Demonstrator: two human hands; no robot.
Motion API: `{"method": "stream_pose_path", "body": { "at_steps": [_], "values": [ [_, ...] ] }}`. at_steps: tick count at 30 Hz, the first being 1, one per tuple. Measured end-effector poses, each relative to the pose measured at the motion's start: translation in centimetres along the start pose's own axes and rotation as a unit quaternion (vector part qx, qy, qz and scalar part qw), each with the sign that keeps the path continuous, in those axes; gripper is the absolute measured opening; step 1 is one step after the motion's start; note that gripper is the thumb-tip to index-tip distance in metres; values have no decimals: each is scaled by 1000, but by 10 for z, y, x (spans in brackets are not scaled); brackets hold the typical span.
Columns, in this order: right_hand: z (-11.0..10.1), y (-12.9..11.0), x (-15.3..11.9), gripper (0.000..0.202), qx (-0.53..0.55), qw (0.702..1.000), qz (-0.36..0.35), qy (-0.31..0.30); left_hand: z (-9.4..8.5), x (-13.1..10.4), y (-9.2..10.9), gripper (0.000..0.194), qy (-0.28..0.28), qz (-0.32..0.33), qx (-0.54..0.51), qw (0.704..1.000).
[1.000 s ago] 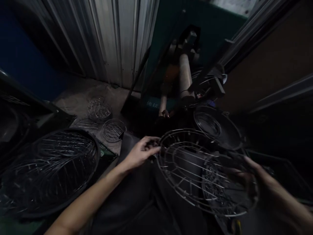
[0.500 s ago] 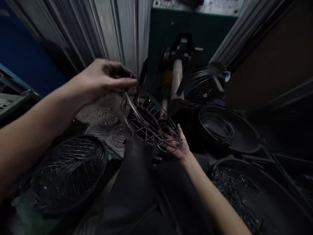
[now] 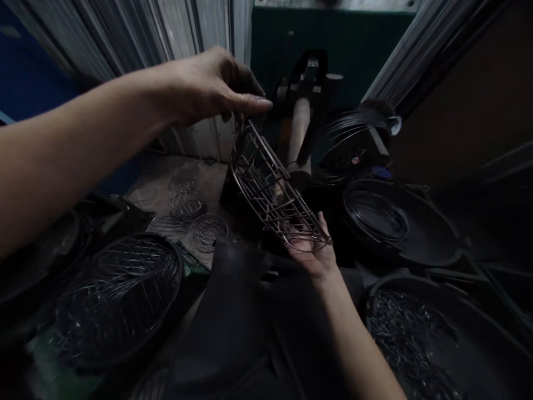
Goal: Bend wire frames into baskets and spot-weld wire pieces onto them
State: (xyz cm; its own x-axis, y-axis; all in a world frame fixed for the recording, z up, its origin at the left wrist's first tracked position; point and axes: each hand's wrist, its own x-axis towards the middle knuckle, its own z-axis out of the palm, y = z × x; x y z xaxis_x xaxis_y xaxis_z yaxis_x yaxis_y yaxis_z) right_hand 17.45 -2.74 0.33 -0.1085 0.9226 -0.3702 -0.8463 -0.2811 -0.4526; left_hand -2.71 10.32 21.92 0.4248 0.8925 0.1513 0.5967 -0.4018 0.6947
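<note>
Between my two hands a round wire basket (image 3: 270,194) with a lattice of thin metal bars is held up on a tilt, its rim running from upper left to lower right. My left hand (image 3: 225,89) pinches the upper end of the rim between thumb and fingers. Below, my right hand (image 3: 312,244) cups the lower end, palm up, with its fingers partly behind the wires. Just beyond the basket stands a machine (image 3: 310,83) with a pale cylindrical bar.
Wire grids and pieces fill a round tub (image 3: 179,278) at left. Small wire baskets (image 3: 186,201) lie on the floor. To the right are a coil of wire (image 3: 377,216) in a black tub and a tub of short wire bits (image 3: 408,333). A wire spool (image 3: 358,139) stands behind.
My left hand has moved up and to the right, tilting the wire basket steeper so its side faces me. My right hand has shifted slightly right with it.
</note>
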Motion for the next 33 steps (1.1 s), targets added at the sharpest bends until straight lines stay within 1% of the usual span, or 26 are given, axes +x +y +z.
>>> {"method": "stream_pose_path", "body": {
  "at_steps": [3,5,8,11,13,15,17,19,22,26,33],
  "values": [
    [2,-2,-1,31,-18,1000,-6,10,-2,0,-9,51,-22,64,36,997],
    [1,-3,0,31,-35,999,-11,-3,-2,-10,-14,51,-8,58,24,998],
    [-6,-2,1,34,-65,998,-10,-25,0,-40,-17,46,0,90,19,996],
    [-15,4,3,34,-77,996,-18,-28,5,-77,-26,43,42,122,15,992],
    [-19,8,5,34,-73,996,-40,-32,10,-95,-37,39,73,116,-13,990],
    [-21,9,5,35,-77,994,-69,-31,14,-105,-51,35,95,97,-48,990],
    [-20,8,5,37,-92,990,-100,-23,17,-111,-67,33,107,70,-77,989],
    [-20,5,5,38,-107,987,-119,-23,19,-115,-81,31,105,32,-97,989],
    [-18,-1,4,36,-121,986,-112,-34,22,-120,-96,30,101,-12,-116,988],
    [-14,-6,4,32,-144,984,-102,-25,27,-124,-106,30,120,-23,-132,984],
    [-7,-6,3,32,-167,980,-108,-24,29,-123,-117,32,116,-28,-164,979]
  ]
}}
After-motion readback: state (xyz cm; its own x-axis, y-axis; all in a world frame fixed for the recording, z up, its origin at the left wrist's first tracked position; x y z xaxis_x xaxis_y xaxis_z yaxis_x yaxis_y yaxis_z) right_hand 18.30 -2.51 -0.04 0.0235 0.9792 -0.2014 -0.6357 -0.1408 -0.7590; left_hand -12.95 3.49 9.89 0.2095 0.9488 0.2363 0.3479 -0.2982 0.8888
